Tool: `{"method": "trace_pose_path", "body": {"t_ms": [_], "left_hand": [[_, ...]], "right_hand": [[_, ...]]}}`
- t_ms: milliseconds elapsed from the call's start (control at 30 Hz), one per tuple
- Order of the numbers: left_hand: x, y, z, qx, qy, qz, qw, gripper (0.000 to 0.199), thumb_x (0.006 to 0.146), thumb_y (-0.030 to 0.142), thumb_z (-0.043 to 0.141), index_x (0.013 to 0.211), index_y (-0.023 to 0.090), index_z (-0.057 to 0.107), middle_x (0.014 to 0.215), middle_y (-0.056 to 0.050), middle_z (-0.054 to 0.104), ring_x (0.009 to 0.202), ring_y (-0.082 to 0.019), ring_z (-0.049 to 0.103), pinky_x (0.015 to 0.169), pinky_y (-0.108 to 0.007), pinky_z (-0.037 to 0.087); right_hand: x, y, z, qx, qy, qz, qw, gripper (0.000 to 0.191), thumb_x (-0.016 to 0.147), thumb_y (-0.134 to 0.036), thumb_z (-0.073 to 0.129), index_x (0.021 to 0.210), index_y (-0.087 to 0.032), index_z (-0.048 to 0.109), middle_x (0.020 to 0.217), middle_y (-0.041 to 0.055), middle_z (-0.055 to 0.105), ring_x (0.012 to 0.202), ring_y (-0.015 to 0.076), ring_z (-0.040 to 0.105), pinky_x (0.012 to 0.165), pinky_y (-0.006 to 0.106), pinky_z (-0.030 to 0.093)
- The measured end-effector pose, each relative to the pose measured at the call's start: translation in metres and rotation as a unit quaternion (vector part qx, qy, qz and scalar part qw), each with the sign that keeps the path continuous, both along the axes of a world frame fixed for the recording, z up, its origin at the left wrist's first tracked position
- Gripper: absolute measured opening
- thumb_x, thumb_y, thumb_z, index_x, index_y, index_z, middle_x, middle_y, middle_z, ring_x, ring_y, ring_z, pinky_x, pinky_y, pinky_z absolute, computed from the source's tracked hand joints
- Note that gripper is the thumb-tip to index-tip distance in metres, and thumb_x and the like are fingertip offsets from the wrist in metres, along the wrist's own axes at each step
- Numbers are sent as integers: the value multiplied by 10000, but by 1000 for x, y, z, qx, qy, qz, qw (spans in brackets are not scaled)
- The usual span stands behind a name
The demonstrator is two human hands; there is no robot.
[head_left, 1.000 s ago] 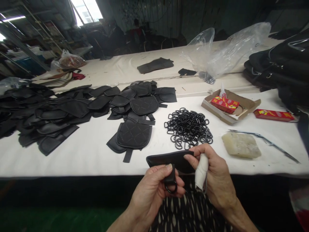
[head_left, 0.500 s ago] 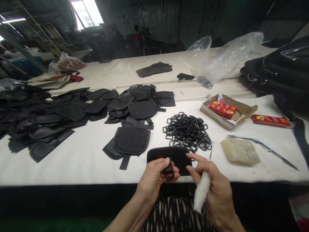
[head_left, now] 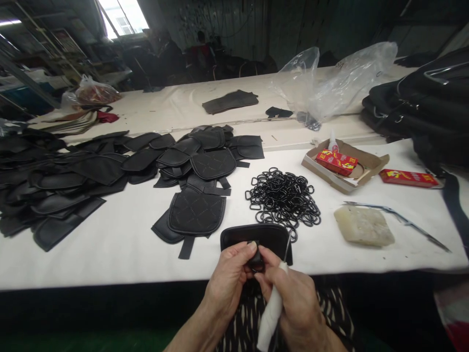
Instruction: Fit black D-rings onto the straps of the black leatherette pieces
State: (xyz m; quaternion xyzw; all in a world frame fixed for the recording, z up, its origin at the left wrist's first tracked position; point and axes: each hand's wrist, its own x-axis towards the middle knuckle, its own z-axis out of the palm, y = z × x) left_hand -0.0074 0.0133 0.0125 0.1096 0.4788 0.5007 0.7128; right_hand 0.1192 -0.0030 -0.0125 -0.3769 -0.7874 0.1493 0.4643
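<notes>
My left hand (head_left: 229, 274) pinches the strap (head_left: 254, 254) of a black leather flap piece (head_left: 234, 234) at the table's front edge. A dark ring sits at the strap's folded end, mostly covered by fingers. Against the same strap end rest the fingertips of my right hand (head_left: 293, 293). Across that palm lies an awl (head_left: 271, 313) with a white wrapped handle, its thin metal shaft pointing up and away. Just beyond the flap piece is a heap of black D-rings (head_left: 284, 195).
Stitched black flap pieces (head_left: 198, 212) pile up along the left. To the right lie a yellowish block (head_left: 362, 226), metal tweezers (head_left: 399, 220), an open cardboard box (head_left: 330, 181) and a red packet (head_left: 410, 178). Clear plastic bags (head_left: 351, 78) and a black bag (head_left: 421, 107) stand behind.
My right hand, with the awl, has moved left and its fingers now touch the strap end. The left hand keeps its pinch. The view has shifted slightly.
</notes>
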Motion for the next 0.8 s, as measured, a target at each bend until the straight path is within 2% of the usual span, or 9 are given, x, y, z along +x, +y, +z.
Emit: {"method": "trace_pose_path", "body": {"t_ms": [233, 433, 533, 667, 733, 800], "left_hand": [[-1, -1, -1, 13, -9, -22, 1000, 204, 728, 283, 687, 660, 106, 611, 612, -8, 582, 545, -72, 505, 531, -178, 379], [0, -1, 0, 11, 7, -26, 1000, 229, 717, 308, 695, 631, 115, 607, 582, -1, 571, 516, -69, 480, 508, -177, 361], [0, -1, 1, 17, 6, -26, 1000, 224, 720, 300, 694, 632, 112, 609, 587, -3, 575, 523, -72, 489, 511, -176, 368], [0, -1, 1, 17, 2, -29, 999, 209, 738, 283, 678, 644, 110, 606, 592, -6, 578, 525, -72, 498, 514, -176, 379], [-1, -1, 0, 21, 1, -31, 999, 199, 749, 270, 668, 650, 108, 608, 598, -7, 581, 538, -73, 508, 530, -176, 391], [-2, -1, -1, 28, 3, -34, 999, 193, 764, 262, 654, 656, 107, 611, 604, -11, 585, 554, -76, 516, 548, -177, 402]], "right_hand": [[-4, 0, 0, 31, -6, -21, 999, 114, 820, -75, 504, 884, -138, 574, 1079, 225, 638, 713, 204, 684, 585, 275, 550], [-8, -4, -5, 19, 16, -33, 999, 127, 826, -75, 477, 869, -147, 572, 1111, 236, 619, 798, 217, 682, 588, 270, 546], [-9, -6, -5, 18, 19, -32, 999, 117, 824, -66, 479, 858, -142, 561, 1094, 255, 620, 782, 220, 685, 586, 269, 548], [-10, -6, -3, -13, 44, -20, 999, 114, 832, -67, 456, 826, -144, 539, 1129, 270, 594, 809, 225, 682, 586, 259, 546], [-10, -6, 0, -26, 61, -16, 998, 113, 836, -71, 454, 820, -154, 528, 1044, 236, 640, 856, 235, 676, 607, 257, 550], [-10, -6, 2, -39, 80, -8, 996, 117, 838, -70, 459, 815, -170, 516, 862, 164, 678, 927, 246, 656, 649, 263, 553]]}}
